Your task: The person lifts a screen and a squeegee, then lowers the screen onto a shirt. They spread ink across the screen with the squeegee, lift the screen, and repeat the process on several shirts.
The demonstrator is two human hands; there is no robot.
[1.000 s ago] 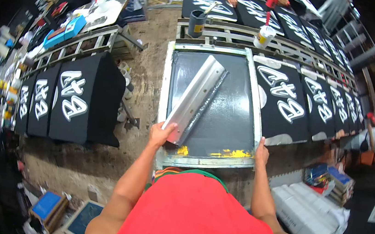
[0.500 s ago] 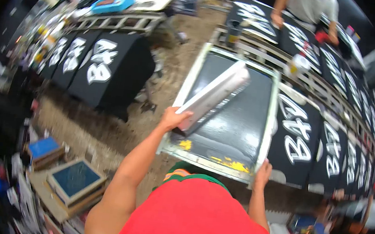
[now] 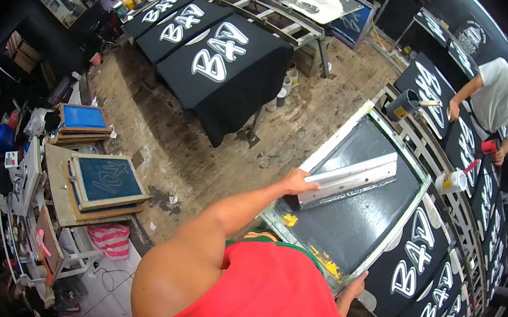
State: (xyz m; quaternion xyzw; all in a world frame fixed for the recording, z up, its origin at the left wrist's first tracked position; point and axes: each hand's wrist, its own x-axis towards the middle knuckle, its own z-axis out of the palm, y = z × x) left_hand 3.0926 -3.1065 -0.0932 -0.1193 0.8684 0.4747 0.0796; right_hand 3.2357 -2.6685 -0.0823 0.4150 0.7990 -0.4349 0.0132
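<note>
My left hand [image 3: 297, 183] is closed around the near end of a long silver squeegee [image 3: 355, 181], right at the left rail of a screen-printing frame [image 3: 328, 147]. Whether those fingers also grip the rail is hidden. The squeegee lies slantwise over the dark mesh [image 3: 347, 222], which has yellow patches near my body. At the frame's near right corner, my right hand [image 3: 355, 285] is closed on the rail, its fingers partly hidden. Just right of the frame lies a black shirt [image 3: 422, 246] with white "BAY" lettering.
More printed black cloths [image 3: 240, 63] cover a rack at upper left. A dark ink bucket [image 3: 403, 105] and a white tub [image 3: 452, 181] stand on the right-hand rack. Across it, a co-worker [image 3: 493, 98] holds a red object [image 3: 490, 146]. Stacked screens [image 3: 107, 182] sit at left.
The view has swung left, so the frame appears farther right and more slanted. Both hands keep their holds on the squeegee and the frame.
</note>
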